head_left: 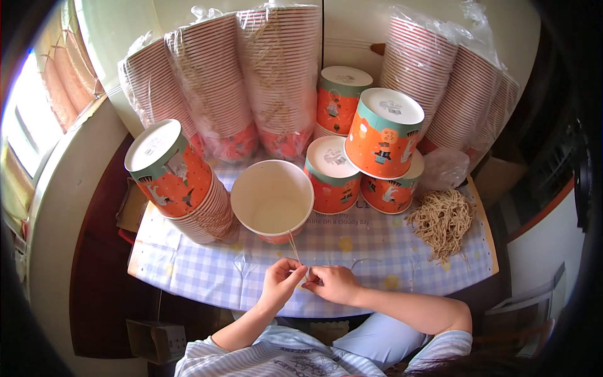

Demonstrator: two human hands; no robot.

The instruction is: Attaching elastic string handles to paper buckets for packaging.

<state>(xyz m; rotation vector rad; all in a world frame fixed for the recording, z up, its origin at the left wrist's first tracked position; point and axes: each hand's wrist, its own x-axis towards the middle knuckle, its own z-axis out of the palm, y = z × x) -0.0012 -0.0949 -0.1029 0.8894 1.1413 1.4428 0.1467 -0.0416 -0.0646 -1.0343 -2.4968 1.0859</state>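
An open paper bucket [270, 195] stands upright near the middle of the table, its pale inside showing. From its front rim a thin beige string [293, 245] runs down to my hands. My left hand [281, 281] pinches the string between thumb and fingers. Close beside it, fingertips almost touching, my right hand [333, 284] is closed on the string's lower end. How the string is fixed to the bucket is too small to make out. A heap of loose beige strings [443, 223] lies on the table's right side.
Left of the bucket leans a nested stack of orange buckets [179, 179]. Several upside-down orange buckets [384, 141] are piled behind to the right. Tall plastic-wrapped bucket stacks [276, 81] line the back. A blue checked cloth [251, 267] covers the table.
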